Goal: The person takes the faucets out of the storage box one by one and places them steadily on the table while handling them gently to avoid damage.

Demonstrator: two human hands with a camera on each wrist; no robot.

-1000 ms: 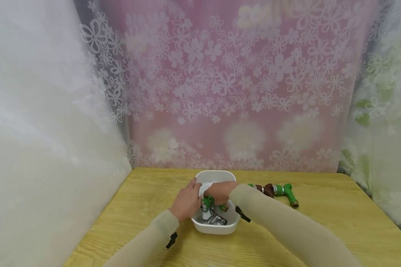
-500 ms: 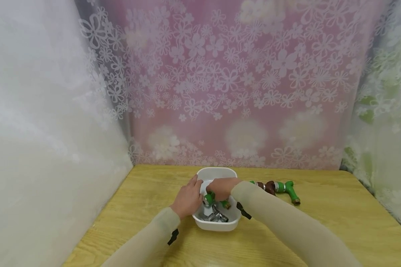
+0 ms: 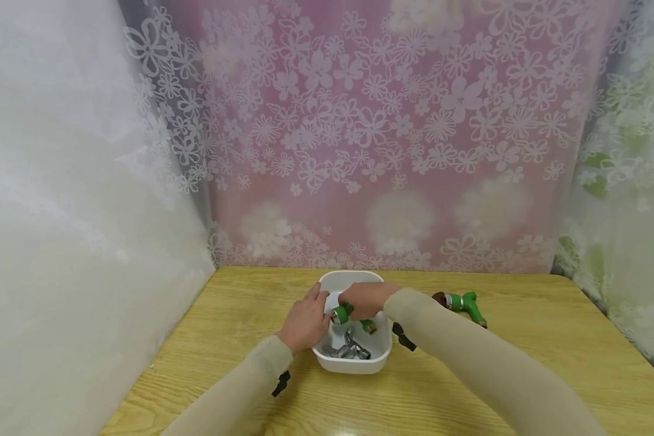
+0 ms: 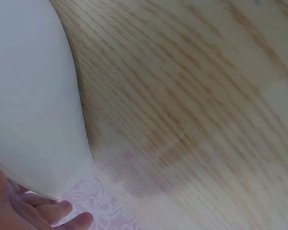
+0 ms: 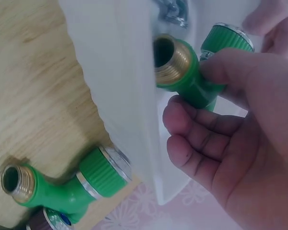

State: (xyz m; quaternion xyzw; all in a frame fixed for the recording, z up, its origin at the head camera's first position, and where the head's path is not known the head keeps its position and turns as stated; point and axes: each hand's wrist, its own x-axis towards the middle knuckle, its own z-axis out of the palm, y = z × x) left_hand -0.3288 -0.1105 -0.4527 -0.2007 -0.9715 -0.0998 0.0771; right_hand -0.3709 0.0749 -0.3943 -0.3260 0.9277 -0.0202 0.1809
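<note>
A white plastic basin (image 3: 351,367) stands on the table. My right hand (image 3: 366,298) reaches into it and pinches a green pipe fitting (image 5: 194,86) between thumb and fingers. One end of that fitting has an open brass thread, the other a ribbed green collar; in the head view the hand covers its middle. Along the basin's left rim lies my left hand (image 3: 304,322), gripping the wall with its fingers over the edge. Several grey metal fittings (image 3: 351,350) lie on the basin's floor, toward the near end.
Right of the basin, another green fitting (image 5: 62,194) lies on the wooden table (image 3: 240,303), joined to a dark brown one (image 5: 42,220). The right sleeve (image 3: 458,345) partly hides them in the head view. A flowered pink curtain (image 3: 381,151) hangs behind the table.
My right hand has raised the green fitting a little, away from the grey ones, and its sleeve now covers more of the pieces at right. The left hand keeps its place on the basin.
</note>
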